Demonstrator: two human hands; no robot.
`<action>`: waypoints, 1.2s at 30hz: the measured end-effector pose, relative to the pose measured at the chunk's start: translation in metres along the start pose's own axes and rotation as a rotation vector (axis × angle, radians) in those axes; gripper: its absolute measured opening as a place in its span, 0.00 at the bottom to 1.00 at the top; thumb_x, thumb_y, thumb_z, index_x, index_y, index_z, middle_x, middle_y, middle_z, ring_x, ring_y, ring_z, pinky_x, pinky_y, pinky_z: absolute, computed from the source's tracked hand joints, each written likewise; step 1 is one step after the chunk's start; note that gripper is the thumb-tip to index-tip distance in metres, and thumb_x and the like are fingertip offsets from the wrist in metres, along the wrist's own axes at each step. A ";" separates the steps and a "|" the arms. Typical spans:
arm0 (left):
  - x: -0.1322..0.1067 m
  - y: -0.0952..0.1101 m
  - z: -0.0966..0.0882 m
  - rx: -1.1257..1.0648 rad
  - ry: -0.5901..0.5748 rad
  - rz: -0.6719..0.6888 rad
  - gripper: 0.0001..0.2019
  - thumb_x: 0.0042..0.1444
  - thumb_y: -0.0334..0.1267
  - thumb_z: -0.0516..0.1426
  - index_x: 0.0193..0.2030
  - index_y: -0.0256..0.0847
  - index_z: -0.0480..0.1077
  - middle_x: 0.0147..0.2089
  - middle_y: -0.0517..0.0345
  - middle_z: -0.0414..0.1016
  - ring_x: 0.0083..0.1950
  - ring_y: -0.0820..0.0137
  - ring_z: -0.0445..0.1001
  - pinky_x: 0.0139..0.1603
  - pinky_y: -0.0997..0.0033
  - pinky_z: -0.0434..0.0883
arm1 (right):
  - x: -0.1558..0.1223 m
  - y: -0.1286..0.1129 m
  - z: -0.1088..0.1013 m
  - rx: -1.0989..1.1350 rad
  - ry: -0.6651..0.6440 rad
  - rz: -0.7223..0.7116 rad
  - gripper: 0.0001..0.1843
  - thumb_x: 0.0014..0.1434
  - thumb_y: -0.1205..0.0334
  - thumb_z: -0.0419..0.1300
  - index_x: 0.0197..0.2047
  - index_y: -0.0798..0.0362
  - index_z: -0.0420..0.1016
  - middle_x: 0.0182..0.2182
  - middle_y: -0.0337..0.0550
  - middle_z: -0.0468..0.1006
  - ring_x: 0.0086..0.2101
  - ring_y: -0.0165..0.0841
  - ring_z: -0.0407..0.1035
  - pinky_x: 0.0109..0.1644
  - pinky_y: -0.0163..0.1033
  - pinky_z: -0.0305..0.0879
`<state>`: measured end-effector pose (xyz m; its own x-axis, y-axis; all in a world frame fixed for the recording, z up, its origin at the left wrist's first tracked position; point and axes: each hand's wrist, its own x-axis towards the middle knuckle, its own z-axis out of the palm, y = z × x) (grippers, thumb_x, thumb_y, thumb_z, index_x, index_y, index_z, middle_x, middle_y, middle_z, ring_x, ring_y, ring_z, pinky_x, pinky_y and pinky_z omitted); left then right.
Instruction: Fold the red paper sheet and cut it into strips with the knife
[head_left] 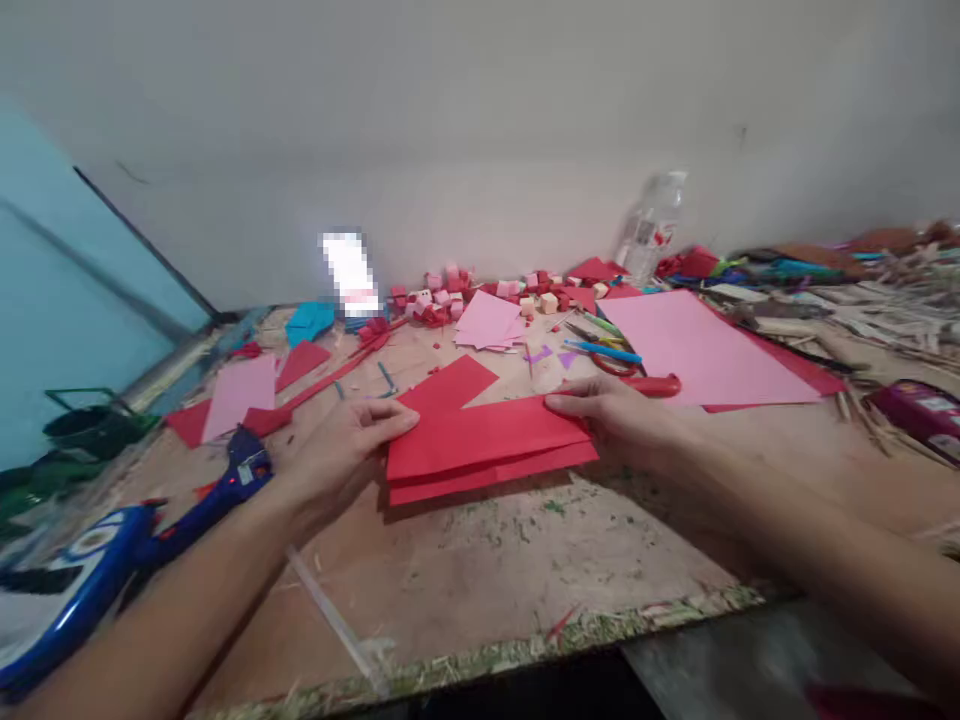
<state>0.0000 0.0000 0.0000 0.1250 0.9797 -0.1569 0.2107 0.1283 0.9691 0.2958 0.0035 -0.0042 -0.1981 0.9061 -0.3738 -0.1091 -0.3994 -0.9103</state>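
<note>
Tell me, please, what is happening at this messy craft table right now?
A person is working a folded red paper sheet flat on the table. The left hand presses its left end and the right hand holds down its upper right edge. A blue glue gun lies by the left arm. Behind are a pink sheet, red-handled scissors, small pink and red cubes and a clear plastic bottle.
</note>
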 end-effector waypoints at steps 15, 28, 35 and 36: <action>-0.011 0.005 -0.002 0.717 0.034 0.407 0.25 0.66 0.53 0.57 0.63 0.42 0.76 0.69 0.45 0.74 0.72 0.48 0.68 0.74 0.41 0.62 | 0.000 0.007 -0.009 -0.891 0.261 -0.726 0.28 0.65 0.51 0.63 0.64 0.54 0.77 0.63 0.56 0.77 0.62 0.51 0.71 0.66 0.58 0.68; -0.055 -0.026 0.016 1.198 -0.490 0.404 0.41 0.71 0.65 0.46 0.81 0.43 0.48 0.80 0.42 0.54 0.78 0.47 0.60 0.76 0.42 0.60 | -0.042 0.037 0.012 -1.427 -0.463 -0.450 0.48 0.73 0.32 0.46 0.80 0.58 0.42 0.78 0.52 0.40 0.77 0.50 0.38 0.79 0.60 0.39; -0.070 -0.033 -0.014 1.160 -0.355 0.424 0.32 0.72 0.60 0.51 0.77 0.49 0.60 0.77 0.52 0.62 0.75 0.52 0.66 0.75 0.51 0.62 | -0.059 0.026 -0.025 -1.478 -0.362 -0.456 0.42 0.74 0.36 0.47 0.79 0.56 0.53 0.76 0.50 0.52 0.75 0.54 0.48 0.79 0.62 0.44; -0.071 -0.033 -0.017 1.170 -0.347 0.428 0.30 0.73 0.58 0.51 0.76 0.50 0.62 0.77 0.54 0.63 0.75 0.53 0.66 0.76 0.51 0.62 | -0.062 0.023 -0.028 -1.493 -0.344 -0.479 0.41 0.74 0.37 0.47 0.78 0.56 0.57 0.76 0.50 0.56 0.74 0.55 0.50 0.78 0.63 0.45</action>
<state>-0.0320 -0.0712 -0.0176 0.5995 0.7954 -0.0893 0.7879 -0.5668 0.2408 0.3328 -0.0578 -0.0074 -0.6483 0.7468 -0.1484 0.7398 0.5719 -0.3545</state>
